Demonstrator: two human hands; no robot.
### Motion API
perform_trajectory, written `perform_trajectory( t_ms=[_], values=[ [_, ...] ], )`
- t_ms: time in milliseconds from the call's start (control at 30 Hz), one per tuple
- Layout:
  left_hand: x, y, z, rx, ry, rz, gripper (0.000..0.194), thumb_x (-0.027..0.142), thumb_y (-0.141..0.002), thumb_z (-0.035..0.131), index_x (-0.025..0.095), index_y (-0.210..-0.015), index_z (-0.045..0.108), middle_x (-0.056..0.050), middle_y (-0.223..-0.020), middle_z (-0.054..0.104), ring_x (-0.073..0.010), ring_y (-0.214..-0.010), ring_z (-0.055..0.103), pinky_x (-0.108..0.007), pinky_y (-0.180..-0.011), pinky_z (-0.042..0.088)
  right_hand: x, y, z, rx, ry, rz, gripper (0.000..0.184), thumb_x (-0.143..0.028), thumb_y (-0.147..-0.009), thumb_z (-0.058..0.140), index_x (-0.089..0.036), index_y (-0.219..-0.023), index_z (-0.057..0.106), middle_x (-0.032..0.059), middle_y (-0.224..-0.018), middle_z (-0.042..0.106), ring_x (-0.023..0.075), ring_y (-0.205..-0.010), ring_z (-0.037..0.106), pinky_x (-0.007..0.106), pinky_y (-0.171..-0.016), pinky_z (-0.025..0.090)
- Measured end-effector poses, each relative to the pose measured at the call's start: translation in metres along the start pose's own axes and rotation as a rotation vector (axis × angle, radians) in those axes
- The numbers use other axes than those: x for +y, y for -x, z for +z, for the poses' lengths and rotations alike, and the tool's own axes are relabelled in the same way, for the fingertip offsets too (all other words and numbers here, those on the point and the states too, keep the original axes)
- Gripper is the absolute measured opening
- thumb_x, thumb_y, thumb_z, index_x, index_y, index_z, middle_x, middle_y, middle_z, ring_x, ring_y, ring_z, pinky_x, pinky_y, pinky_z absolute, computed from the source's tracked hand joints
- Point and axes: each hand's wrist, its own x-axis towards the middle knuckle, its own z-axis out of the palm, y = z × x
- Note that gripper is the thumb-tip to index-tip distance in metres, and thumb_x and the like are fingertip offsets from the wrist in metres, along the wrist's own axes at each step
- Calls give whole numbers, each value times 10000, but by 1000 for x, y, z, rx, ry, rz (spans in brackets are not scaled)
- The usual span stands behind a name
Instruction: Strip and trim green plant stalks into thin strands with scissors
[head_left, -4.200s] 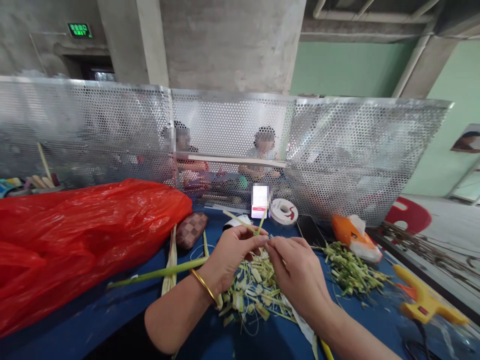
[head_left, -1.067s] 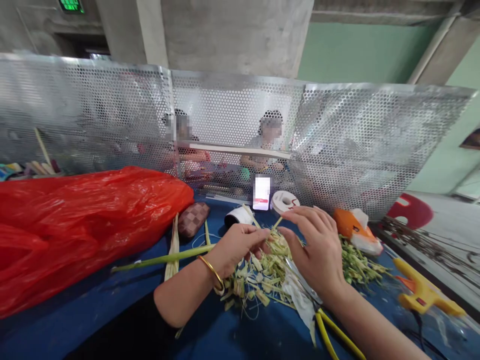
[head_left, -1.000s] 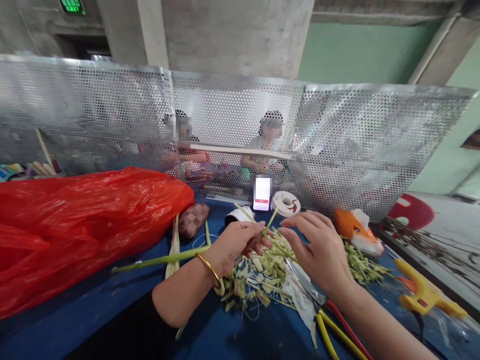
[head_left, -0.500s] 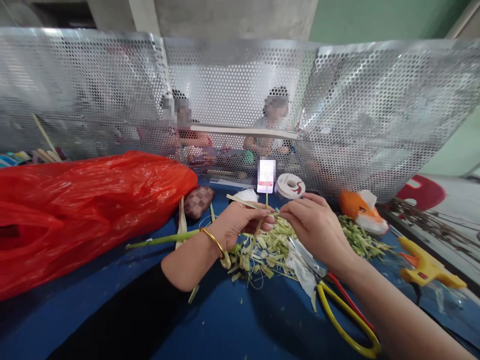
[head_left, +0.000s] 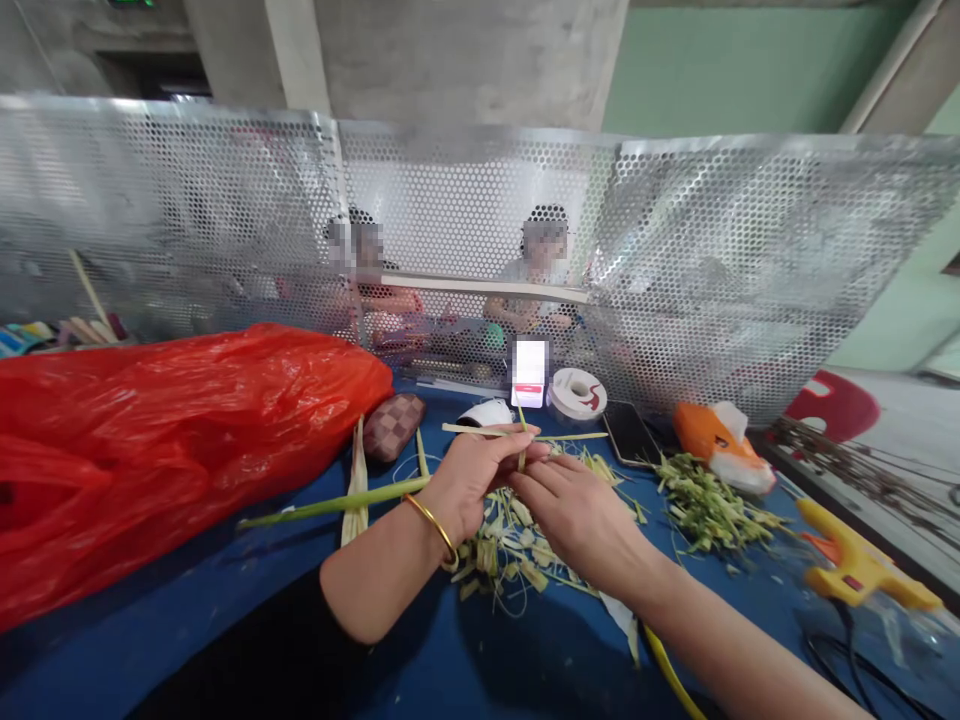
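Note:
Crossed pale green plant strips (head_left: pixel 574 437) are pinched in my left hand (head_left: pixel 476 475), which wears a gold bangle. One strip runs sideways past both sides of the fingers; another stands up above them. My right hand (head_left: pixel 574 500) meets the left fingertips, its fingers bent and pressed together around the strips' lower end. Its thumb is hidden. Below both hands lies a pile of cut plant scraps (head_left: pixel 491 555). Yellow-handled scissors (head_left: pixel 667 665) lie mostly hidden under my right forearm. A long green stalk (head_left: pixel 330 505) reaches left from behind my left wrist.
A red plastic bag (head_left: pixel 187 430) covers the left side. Behind my hands are a checkered pouch (head_left: pixel 395 428), a lit phone (head_left: pixel 529 375), a ribbon spool (head_left: pixel 596 402) and a dark phone (head_left: pixel 630 435). A tissue pack (head_left: pixel 720 445), green trimmings (head_left: pixel 709 505) and a yellow glue gun (head_left: pixel 855 570) lie right.
My right hand, open about a second ago, has closed and come left against my left fingers. The strips have shifted, one now lying nearly level. My right forearm now covers most of the scissors.

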Motion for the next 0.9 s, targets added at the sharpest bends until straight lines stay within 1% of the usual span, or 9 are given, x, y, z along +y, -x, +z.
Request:
perform_trajectory(
  t_ms=[167,300,367,400,467,567,633,767,900],
  values=[
    [-4,-3,0,56,-9,27,102,117,-778,637,118,-866,688,-77,-725,721,-119,-645,661,-214,-641,467,2,3,0,38,-14,-27,251,-96,-914,418,-158,-726,572,43,-690,584,174,-695,532,316,-724,439],
    [-8,-8,-3,95,-24,51,78,101,-766,636,121,-826,682,-64,-681,711,-111,-598,646,-213,-612,454,0,0,-9,40,-29,-89,295,-62,-903,368,-155,-710,571,57,-699,597,176,-698,542,325,-726,439],
    [-8,-8,-4,89,-25,66,87,115,-765,638,123,-839,682,-62,-693,714,-115,-603,647,-222,-622,464,1,-2,-17,32,-97,-82,254,-128,-914,402,-158,-740,585,48,-694,615,173,-681,555,332,-718,436],
    [-8,-8,-4,78,-33,81,94,124,-762,644,122,-848,683,-61,-700,716,-118,-608,649,-230,-635,472,2,-2,-21,54,-150,-49,224,-173,-920,429,-160,-770,595,38,-691,624,168,-670,562,328,-713,434],
    [-7,-5,-4,53,-57,108,107,135,-753,659,119,-854,688,-57,-700,715,-124,-615,652,-248,-666,490,6,-2,-28,169,-189,107,167,-236,-916,479,-168,-851,617,37,-732,649,170,-697,582,329,-716,428],
    [-6,-1,0,1,-93,102,121,154,-729,696,125,-847,697,-59,-713,717,-141,-655,665,-277,-719,508,19,0,-34,310,-43,375,155,-252,-888,526,-181,-973,635,92,-945,670,239,-907,594,390,-802,413],
    [-6,2,3,-42,-110,83,144,169,-707,724,136,-845,703,-68,-751,724,-153,-686,673,-298,-743,513,28,2,-32,250,-12,428,151,-241,-868,548,-202,-979,643,84,-982,677,258,-955,595,448,-890,380],
    [-3,0,2,-134,-158,69,176,175,-695,735,154,-868,706,-76,-800,733,-151,-681,677,-305,-746,505,38,4,-26,115,-177,453,120,-167,-860,539,-227,-883,640,-3,-816,713,188,-805,649,480,-998,312],
    [-2,-3,1,-95,-211,82,254,153,-715,706,146,-964,657,-68,-789,735,-152,-696,686,-295,-754,493,34,3,-20,100,-325,513,124,-168,-873,517,-223,-919,618,0,-827,726,178,-785,660,467,-997,326]
  ],
)
